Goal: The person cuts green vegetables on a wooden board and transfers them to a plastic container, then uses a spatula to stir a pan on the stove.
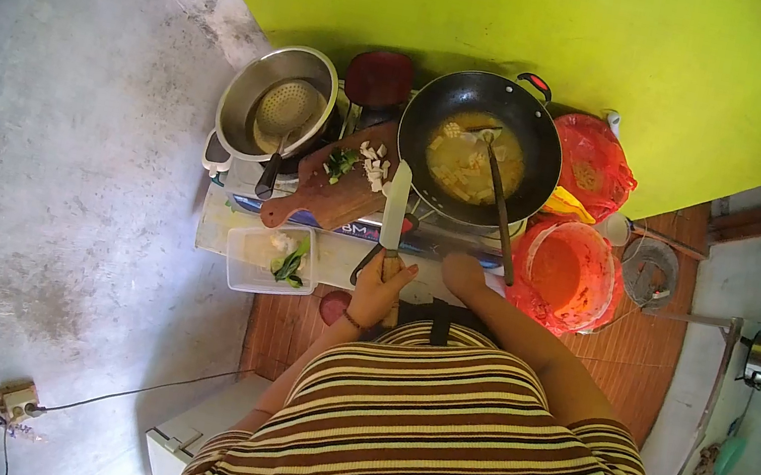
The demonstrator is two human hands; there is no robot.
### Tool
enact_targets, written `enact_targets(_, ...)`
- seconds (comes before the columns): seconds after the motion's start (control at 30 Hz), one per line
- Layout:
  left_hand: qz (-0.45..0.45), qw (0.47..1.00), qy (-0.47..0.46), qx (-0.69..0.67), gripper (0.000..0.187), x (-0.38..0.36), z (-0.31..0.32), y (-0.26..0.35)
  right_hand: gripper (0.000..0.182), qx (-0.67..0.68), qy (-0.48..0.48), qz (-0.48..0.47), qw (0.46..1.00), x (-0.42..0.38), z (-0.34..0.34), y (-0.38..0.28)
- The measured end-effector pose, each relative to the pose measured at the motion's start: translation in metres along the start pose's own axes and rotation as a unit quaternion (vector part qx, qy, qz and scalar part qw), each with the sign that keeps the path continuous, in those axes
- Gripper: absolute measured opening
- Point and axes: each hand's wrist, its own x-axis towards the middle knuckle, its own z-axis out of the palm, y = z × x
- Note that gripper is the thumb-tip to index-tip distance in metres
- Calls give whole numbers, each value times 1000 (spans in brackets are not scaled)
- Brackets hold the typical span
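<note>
Gripping the knife by its wooden handle in the left hand, pointing its blade away from the body, near the chopping board and wok. Likely light and stiff (slippery when wet, perhaps), so best held by the wood, well behind the blade. For the right hand, cannot tell whether open or closed.

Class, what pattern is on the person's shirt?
The shirt has brown, yellow and black stripes (head view).

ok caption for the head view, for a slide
Knife in the left hand, wok on the stove, chopped greens on the board
</note>
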Motion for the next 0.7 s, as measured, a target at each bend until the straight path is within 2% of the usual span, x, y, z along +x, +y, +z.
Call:
enact_targets(0.23,-2,1000,1,5,26,-1,0,-9,22,4,3,14,1000,-3,-9,-4)
enact_targets(0.33,5,1000,-9,-4,27,-1,-1,-8,24,30,-82,56,995,-4,-38,-15)
enact_targets(0.43,23,998,-30,-56,27,-4,0,3,31,61,-34,29,997,-15,-63,-29)
enact_targets(0.47,29,994,-44,-94,26,-4,0,9,34,98,-109,38,988,-17,-77,-34)
enact_targets(0.53,33,980,-69,-185,25,-3,3,21,40,168,-255,59,950,-20,-111,-46)
enact_targets(0.6,30,953,-88,-288,22,-3,8,33,46,326,-287,42,900,-32,-135,-57)
enact_targets(0.63,38,949,-106,-295,19,-2,11,42,49,402,-300,33,865,-37,-142,-62)
enact_targets(0.7,54,939,-142,-308,20,0,17,65,52,615,-242,92,745,-46,-140,-78)
